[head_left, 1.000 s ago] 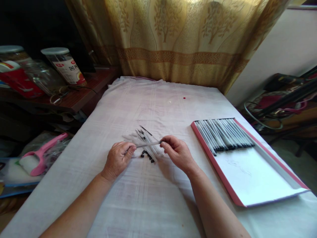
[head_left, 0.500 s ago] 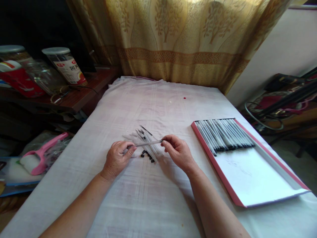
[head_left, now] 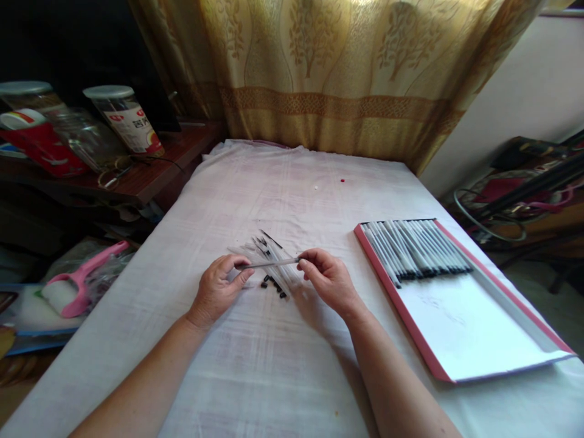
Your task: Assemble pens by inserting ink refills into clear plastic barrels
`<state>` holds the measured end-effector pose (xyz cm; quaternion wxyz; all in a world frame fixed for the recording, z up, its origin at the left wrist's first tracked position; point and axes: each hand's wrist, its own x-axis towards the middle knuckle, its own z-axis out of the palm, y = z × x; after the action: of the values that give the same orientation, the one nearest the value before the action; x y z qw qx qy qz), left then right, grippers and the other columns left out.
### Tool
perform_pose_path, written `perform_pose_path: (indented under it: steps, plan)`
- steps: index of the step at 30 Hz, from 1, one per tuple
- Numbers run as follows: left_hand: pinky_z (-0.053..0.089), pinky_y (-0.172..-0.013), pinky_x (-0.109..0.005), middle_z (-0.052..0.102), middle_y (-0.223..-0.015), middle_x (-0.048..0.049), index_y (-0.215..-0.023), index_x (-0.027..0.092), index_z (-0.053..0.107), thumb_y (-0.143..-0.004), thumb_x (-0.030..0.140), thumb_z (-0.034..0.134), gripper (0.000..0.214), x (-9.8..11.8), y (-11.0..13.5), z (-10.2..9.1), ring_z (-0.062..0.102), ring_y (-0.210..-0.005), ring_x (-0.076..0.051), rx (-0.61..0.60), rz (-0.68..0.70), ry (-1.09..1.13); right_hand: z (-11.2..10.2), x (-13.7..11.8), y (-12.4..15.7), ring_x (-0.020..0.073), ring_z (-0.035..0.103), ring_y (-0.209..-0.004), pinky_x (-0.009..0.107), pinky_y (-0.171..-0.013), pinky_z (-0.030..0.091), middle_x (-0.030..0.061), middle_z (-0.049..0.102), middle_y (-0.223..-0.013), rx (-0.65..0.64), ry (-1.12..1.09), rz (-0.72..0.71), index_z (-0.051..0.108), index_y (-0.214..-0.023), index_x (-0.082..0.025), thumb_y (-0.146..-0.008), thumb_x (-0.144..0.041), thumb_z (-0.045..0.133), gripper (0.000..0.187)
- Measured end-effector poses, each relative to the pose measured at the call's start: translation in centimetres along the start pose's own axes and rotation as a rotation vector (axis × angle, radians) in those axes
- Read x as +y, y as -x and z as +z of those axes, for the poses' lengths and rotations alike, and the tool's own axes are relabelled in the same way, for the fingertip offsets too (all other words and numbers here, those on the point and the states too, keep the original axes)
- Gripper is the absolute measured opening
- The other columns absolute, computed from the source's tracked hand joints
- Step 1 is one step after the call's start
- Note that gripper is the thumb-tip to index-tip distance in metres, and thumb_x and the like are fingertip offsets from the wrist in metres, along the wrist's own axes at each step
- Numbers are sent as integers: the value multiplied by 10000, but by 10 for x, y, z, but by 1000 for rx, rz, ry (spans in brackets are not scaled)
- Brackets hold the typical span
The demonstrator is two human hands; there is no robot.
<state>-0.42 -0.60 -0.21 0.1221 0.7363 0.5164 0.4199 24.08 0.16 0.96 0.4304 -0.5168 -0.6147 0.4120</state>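
A slim, greyish translucent pen [head_left: 272, 264] is held level between my two hands, above a small pile on the cloth. My left hand [head_left: 219, 286] has its left end between thumb and fingers. At the dark right end, the thumb and forefinger of my right hand [head_left: 329, 281] pinch it. Under and behind the pen lie clear pen barrels [head_left: 286, 278] and thin dark-tipped refills [head_left: 261, 243]. Several small black plugs [head_left: 276, 285] are scattered just below it. To the right, a shallow pink-edged box [head_left: 413, 331] holds a row of pens [head_left: 413, 246], black ends toward me.
A white checked cloth [head_left: 237, 371] covers the table. Two tiny bits, one a red piece [head_left: 342, 180], lie toward the back. At left, a wooden shelf [head_left: 155, 179] carries jars [head_left: 130, 125]; below it is a pink-handled tool [head_left: 82, 283]. A gold curtain [head_left: 269, 67] hangs behind.
The whole view has shifted slightly. My left thumb and fingers sit a little differently at the pen's left end; my right hand keeps its pinch.
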Motion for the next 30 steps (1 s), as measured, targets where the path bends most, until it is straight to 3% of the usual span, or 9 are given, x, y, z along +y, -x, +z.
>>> perform_pose_path:
  steps: [6,11,14,17,22,30]
  plan:
    - [591,-764,-341,705,-847,-14,-907,212,648,-881,374,619,166,-1,1,0,675,-789,-175,-47,-93,111,7,-9,0,127,598,-592,260,-563,510,9,674,-749,-37,-213,44,620,-1041,-191,-777,-376,632,322]
    - [568,-775,-320,705,-851,-28,-904,211,661,-861,374,640,170,-4,1,-1,676,-802,-179,-112,-87,138,7,-15,0,119,598,-568,240,-523,497,2,670,-690,-42,-281,124,625,-852,-195,-732,-385,659,228]
    - [552,-802,-320,706,-907,-39,-988,215,652,-848,373,655,211,-7,-1,-5,677,-848,-187,-159,-79,137,5,-16,-1,123,619,-566,231,-493,468,24,711,-736,-47,-285,137,618,-849,-193,-737,-376,636,215]
    - [536,-841,-348,700,-993,-50,-1081,227,626,-783,415,721,364,-10,-5,-16,667,-910,-211,-237,-73,49,0,-16,-2,127,623,-555,221,-461,425,38,722,-738,15,-279,138,604,-850,-189,-735,-371,619,216]
    - [476,-909,-404,693,-1022,-38,-862,261,688,-749,414,743,197,-15,-7,-31,630,-988,-254,-453,75,-181,-13,-15,-4,119,592,-519,223,-456,392,22,699,-676,58,-232,140,593,-801,-187,-704,-340,595,182]
    - [488,-866,-352,729,-961,-37,-913,243,663,-862,402,619,173,-19,-6,-24,667,-931,-221,-371,65,-92,-14,-17,-2,129,597,-527,238,-478,415,18,697,-670,45,-207,137,596,-788,-192,-694,-322,580,162]
